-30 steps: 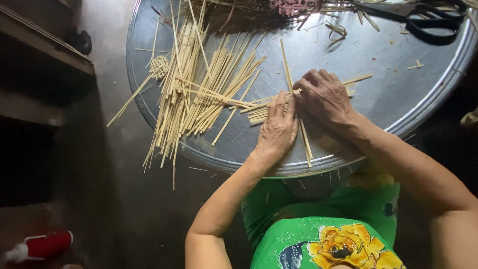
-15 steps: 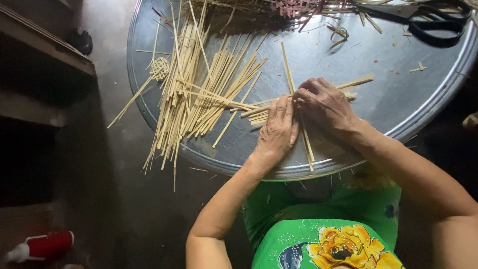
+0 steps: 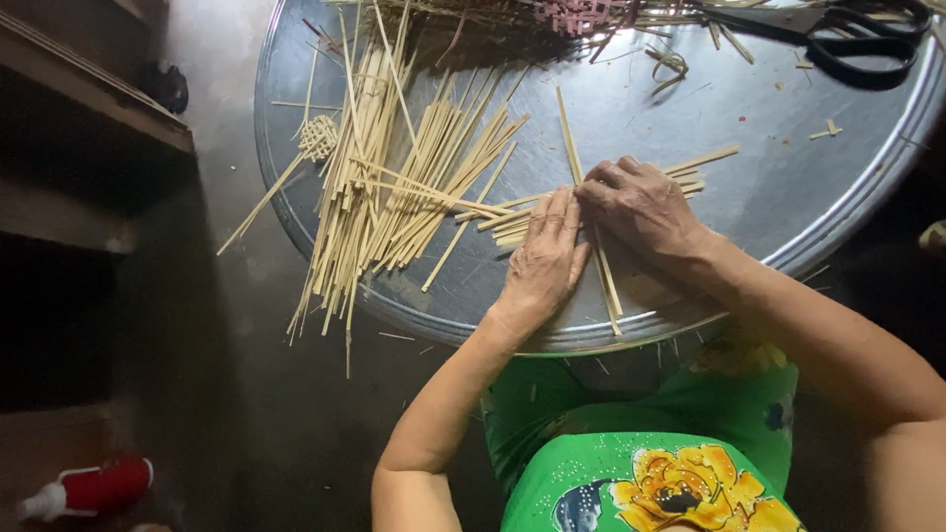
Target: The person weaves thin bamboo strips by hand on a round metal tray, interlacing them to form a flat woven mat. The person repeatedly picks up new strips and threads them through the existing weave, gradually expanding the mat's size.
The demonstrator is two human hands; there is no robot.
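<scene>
1. Round metal tray (image 3: pixel 788 197), silver, big; takes up most of the view, near rim at the person's lap.
2. Loose pile of bamboo strips (image 3: pixel 394 187), pale, on tray's left part; long axes run mostly near-to-far, some fanned diagonally, ends hang over the near-left rim. Lies to the left of both hands, apart from them; left hand is nearer.
3. Crossed strips (image 3: pixel 690 167) under the hands, centre-right of tray: several lie left-right, tips poking out right of the knuckles, w/ two longer ones running near-to-far across them.
4. Left hand (image 3: pixel 545 258), flat, palm down, fingers together, pressing on the crossed strips.
5. Right hand (image 3: pixel 641 207), fingers bent, tips on the same strips just beside left hand's fingertips; whether it pinches one, can't tell.
6. Black scissors (image 3: pixel 838 34), far right of tray, well apart.
7. Small woven square (image 3: pixel 317 138) on a stick, at far-left rim.
8. Red-and-white bottle (image 3: pixel 89 490), on floor, lower left.
</scene>
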